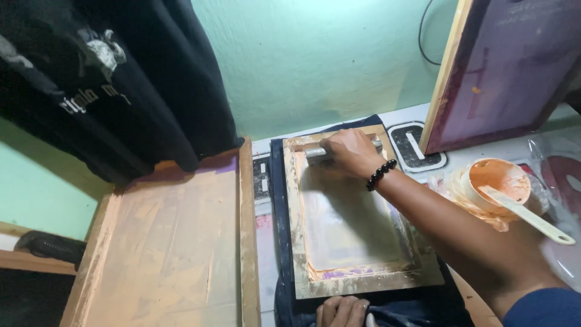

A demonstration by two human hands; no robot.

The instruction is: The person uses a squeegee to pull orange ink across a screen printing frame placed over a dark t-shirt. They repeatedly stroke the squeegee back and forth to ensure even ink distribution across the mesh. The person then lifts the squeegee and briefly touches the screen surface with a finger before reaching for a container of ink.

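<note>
A small wooden printing screen frame (295,230) lies on a dark blue cloth (279,303) in front of me. My right hand (351,151), with a black bead bracelet at the wrist, grips a metal-handled squeegee (316,153) at the far end of the screen mesh (348,224). The mesh is smeared with pale ink. My left hand (342,312) presses on the dark cloth at the frame's near edge, fingers curled.
A larger wooden screen frame (245,218) with peach ink stains lies to the left. A tub of orange ink (497,180) with a pale spatula (532,218) stands at right. Another framed purple screen (502,72) leans on the green wall. Black shirts (121,72) hang at upper left.
</note>
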